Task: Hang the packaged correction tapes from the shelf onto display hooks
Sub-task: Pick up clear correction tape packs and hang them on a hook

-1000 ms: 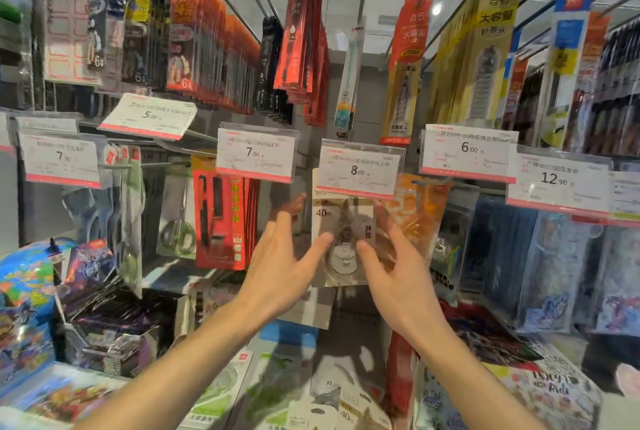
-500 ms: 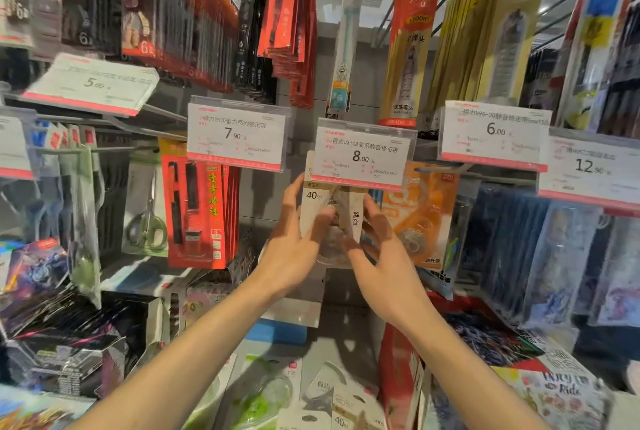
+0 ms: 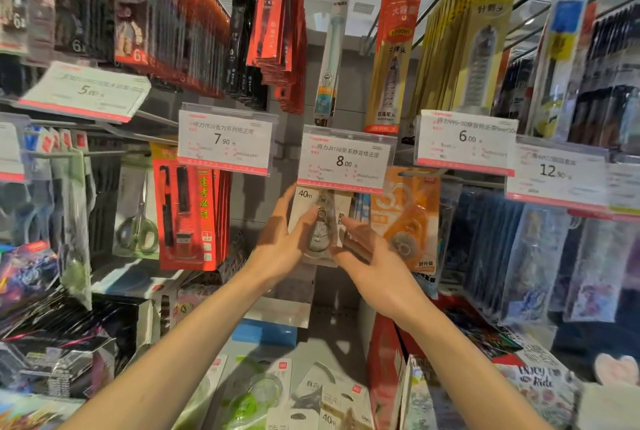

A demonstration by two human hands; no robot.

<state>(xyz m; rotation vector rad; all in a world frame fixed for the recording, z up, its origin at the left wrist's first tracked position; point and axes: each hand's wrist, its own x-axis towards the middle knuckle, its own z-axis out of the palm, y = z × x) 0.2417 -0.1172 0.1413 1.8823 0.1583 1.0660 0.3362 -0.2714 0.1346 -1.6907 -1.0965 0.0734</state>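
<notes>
A beige-carded correction tape pack point(image 3: 320, 223), marked 40m, is held upright just beneath the 8.00 price tag point(image 3: 344, 161), its top edge hidden behind that tag. This height is judged to be chosen so that the card's hang hole can be lined up with the display hook, which is itself concealed by the tag; whether the hole is already on the hook cannot be told. The left hand point(image 3: 282, 242) is closed on the pack's left edge, thumb across the front of the blister, so that the card is kept flat and square. The right hand point(image 3: 372, 265) is laid against the lower right edge with fingers loosely spread, seemingly to steady the pack rather than to carry it. Just beside it on the right, an orange correction tape pack point(image 3: 407, 218) hangs on the neighbouring hook. On the shelf below, further packs point(image 3: 329, 405) are lain flat, one green point(image 3: 258, 395), judged to be stock awaiting hanging.
</notes>
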